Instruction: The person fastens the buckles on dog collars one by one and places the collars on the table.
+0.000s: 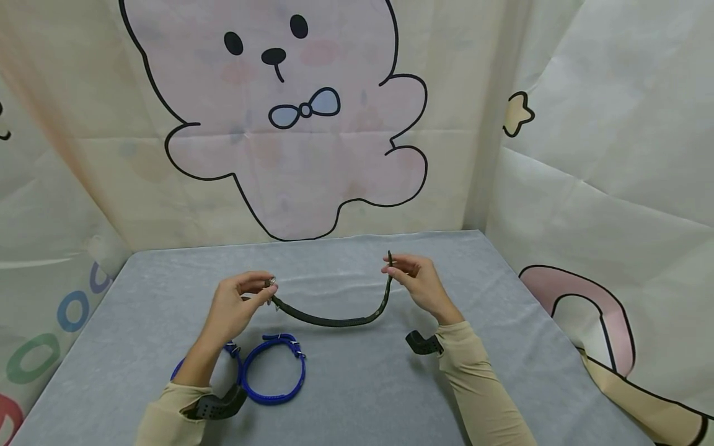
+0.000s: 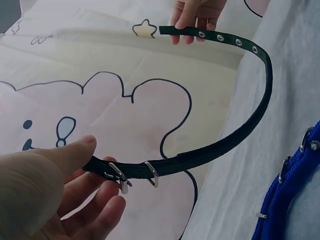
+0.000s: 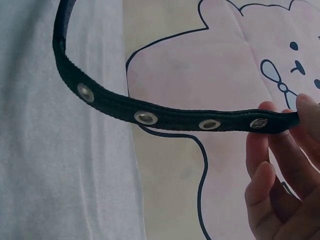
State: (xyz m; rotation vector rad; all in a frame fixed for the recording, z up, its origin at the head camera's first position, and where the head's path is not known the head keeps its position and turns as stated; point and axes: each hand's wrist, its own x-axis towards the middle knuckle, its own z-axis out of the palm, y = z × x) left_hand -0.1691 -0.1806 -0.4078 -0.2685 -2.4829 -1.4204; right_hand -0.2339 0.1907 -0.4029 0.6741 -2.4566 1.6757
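A dark green collar [image 1: 334, 322] hangs in a sagging curve between both hands, above the table. My left hand [image 1: 240, 303] pinches its buckle end between thumb and fingers; silver metal rings show there in the left wrist view. At the other end, my right hand [image 1: 421, 285] pinches the tip of the strap. Several metal eyelets [image 3: 145, 117] run along that end in the right wrist view. Below my left hand a blue collar [image 1: 273, 399], closed into a loop, lies on the table. More blue strap [image 1: 231, 350] shows beside it, partly hidden by my left forearm.
The grey cloth-covered table [image 1: 357, 390] meets a printed backdrop [image 1: 446, 186] at its far edge. Fabric walls stand on the left and right sides. Dark camera mounts [image 1: 220, 404] sit at both wrists.
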